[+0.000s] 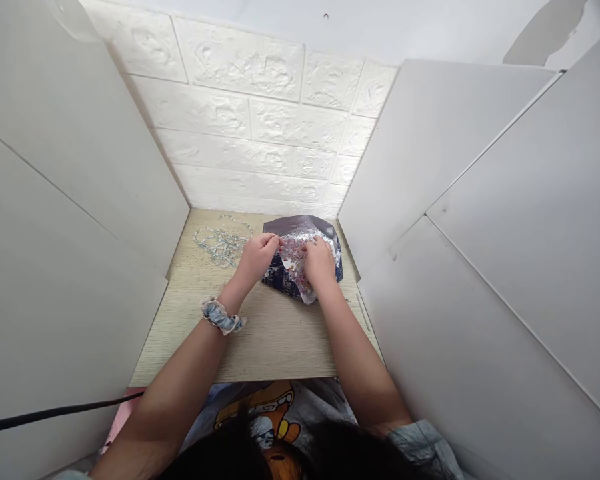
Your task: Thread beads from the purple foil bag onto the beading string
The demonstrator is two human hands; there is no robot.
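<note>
An opened pouch (303,227), silvery inside and dark blue patterned outside, lies at the back of the wooden table, with many small pink, red and clear beads (294,249) in it. Over its left edge is my left hand (261,255), thumb and forefinger pinched together; whatever sits between them is too small to make out. My right hand (321,260) reaches over the beads from the right with fingers curled down among them, and its fingertips are partly hidden. Left of the pouch lies a loose heap of pale green and white bead strands (224,245).
The narrow wooden tabletop (275,347) is boxed in by a white brick-patterned wall (250,147) behind, a left panel (80,200) and a right panel (460,200). A thin stick-like piece (363,311) lies along the right edge. A black cable (60,412) crosses at lower left.
</note>
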